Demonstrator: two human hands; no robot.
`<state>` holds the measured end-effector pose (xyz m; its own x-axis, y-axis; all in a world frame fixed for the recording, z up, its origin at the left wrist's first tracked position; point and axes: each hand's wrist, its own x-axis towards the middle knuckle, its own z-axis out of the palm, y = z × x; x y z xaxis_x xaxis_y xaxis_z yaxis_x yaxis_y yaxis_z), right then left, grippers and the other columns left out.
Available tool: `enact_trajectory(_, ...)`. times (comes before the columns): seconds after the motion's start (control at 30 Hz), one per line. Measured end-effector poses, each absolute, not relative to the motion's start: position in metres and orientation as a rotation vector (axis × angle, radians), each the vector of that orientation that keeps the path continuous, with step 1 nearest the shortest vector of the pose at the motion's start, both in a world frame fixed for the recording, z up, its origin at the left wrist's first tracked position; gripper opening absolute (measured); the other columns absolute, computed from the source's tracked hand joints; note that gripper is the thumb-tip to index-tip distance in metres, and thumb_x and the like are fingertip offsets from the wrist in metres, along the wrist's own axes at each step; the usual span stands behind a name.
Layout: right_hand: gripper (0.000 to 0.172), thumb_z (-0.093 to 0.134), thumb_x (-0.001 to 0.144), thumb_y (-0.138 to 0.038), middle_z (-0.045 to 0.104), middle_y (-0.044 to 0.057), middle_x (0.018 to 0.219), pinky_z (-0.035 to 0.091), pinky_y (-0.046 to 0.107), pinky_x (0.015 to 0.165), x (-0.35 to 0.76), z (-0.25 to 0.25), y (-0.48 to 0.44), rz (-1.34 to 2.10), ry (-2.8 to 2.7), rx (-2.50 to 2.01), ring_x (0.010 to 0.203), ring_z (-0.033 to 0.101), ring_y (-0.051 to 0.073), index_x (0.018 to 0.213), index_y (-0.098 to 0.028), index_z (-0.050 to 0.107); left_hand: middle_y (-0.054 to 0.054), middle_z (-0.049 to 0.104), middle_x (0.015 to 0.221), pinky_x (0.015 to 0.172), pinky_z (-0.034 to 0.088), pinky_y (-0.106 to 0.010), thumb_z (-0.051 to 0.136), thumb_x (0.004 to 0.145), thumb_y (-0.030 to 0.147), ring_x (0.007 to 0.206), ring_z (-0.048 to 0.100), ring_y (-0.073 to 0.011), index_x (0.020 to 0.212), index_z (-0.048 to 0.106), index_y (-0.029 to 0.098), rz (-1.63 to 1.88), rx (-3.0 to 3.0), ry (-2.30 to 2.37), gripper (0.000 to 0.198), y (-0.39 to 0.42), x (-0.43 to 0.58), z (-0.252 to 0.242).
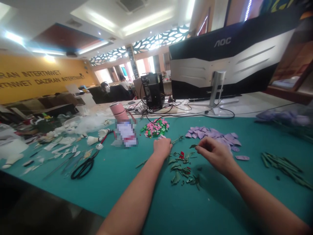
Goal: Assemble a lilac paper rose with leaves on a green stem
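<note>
My left hand (162, 147) is closed around a thin green stem (178, 139). The stem's leafy end sticks out to the right of the fist, and a pale purple bit shows above the knuckles. Just to the right, my right hand (216, 153) pinches a small dark green leaf (193, 146) between thumb and fingertips. Below and between the hands lie loose green leaf pieces (179, 168), short stem bits and a few red scraps (181, 155). Behind my right hand spreads a pile of light purple petals (202, 132).
A heap of pink and green pieces (156, 128) lies beyond my left hand. Black-handled scissors (83, 168) and shuttlecocks (93, 140) are on the left, near a pink tumbler (118, 111). Green stems (281, 168) lie at right. A monitor (217, 62) stands behind, with cables (171, 107).
</note>
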<state>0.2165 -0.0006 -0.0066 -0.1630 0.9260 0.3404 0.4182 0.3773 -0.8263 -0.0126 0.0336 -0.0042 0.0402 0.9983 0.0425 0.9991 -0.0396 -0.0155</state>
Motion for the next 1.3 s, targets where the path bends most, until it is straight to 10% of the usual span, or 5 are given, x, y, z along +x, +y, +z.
enact_trajectory(0.67, 0.017, 0.059, 0.089, -0.038, 0.066, 0.000, 0.074, 0.051, 0.028, 0.066, 0.208, -0.007, -0.004, 0.905, -1.667, -1.052, 0.071, 0.065, 0.016, 0.083, -0.022, 0.053, 0.000, 0.074, 0.083, 0.071, 0.043, -0.025, 0.056, 0.088, 0.032, 0.076, 0.065, -0.0162, 0.098, 0.071, 0.025, -1.127, -2.425, -2.022, 0.020, 0.005, 0.007, 0.028)
enact_trajectory(1.3, 0.015, 0.064, 0.087, -0.037, 0.065, 0.002, 0.075, 0.047, 0.029, 0.064, 0.204, 0.011, -0.023, 0.549, -1.643, -1.113, 0.069, 0.060, 0.017, 0.081, -0.023, 0.060, -0.005, 0.070, 0.096, 0.083, 0.047, -0.029, 0.050, 0.095, 0.029, 0.091, 0.063, -0.0187, 0.102, 0.071, 0.022, -1.205, -2.472, -1.733, 0.023, -0.010, 0.026, 0.027)
